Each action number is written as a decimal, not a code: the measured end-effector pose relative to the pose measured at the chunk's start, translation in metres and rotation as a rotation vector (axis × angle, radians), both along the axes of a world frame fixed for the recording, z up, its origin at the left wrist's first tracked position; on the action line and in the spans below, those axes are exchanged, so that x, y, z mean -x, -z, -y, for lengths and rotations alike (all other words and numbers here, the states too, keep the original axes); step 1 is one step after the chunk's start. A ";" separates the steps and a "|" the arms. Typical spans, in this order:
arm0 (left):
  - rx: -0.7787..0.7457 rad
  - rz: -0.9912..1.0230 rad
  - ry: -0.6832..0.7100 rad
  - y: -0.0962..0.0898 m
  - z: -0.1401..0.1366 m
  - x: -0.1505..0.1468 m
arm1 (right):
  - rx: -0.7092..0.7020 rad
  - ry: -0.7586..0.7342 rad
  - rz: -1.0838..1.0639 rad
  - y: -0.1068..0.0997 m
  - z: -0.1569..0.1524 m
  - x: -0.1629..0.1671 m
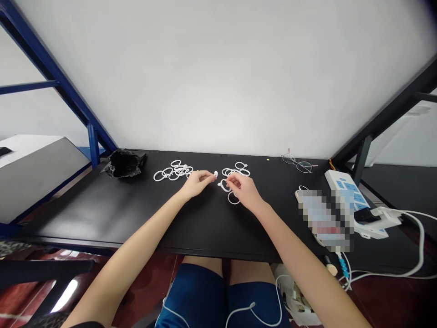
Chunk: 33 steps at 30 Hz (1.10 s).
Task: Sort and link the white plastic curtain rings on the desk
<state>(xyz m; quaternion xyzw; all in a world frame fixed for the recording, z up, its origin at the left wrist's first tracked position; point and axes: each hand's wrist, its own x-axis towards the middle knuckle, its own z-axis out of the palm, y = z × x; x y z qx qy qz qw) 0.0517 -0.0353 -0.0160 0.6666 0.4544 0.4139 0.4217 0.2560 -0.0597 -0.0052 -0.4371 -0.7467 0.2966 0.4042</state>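
Observation:
Two loose groups of thin white rings lie on the black desk: the left group of rings (pixel 175 170) beside my left hand (pixel 199 182), and the right group of rings (pixel 241 166) just behind my right hand (pixel 243 187). The thumb and fingers of my left hand are pinched on a small white round piece (pixel 216 174). My right hand, a short way to the right, is closed with its fingertips on a white ring (pixel 224 185) that has a small knob. Under that hand another white ring (pixel 233 197) lies partly covered.
A crumpled black plastic bag (pixel 124 164) stands open at the back left. Eyeglasses (pixel 300 165) lie at the back right. A blurred phone (pixel 322 218), a white power strip (pixel 351 191) and white cables (pixel 421 241) occupy the right side. The wall borders the desk behind.

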 end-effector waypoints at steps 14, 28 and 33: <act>0.289 0.330 0.280 -0.012 0.023 -0.015 | 0.063 0.078 -0.216 0.008 0.006 0.012; 0.345 0.389 0.063 -0.010 0.009 -0.005 | 0.169 -0.064 0.209 -0.021 -0.008 -0.032; 0.357 0.338 0.078 -0.006 0.008 -0.007 | 0.051 -0.085 0.399 -0.015 -0.009 -0.034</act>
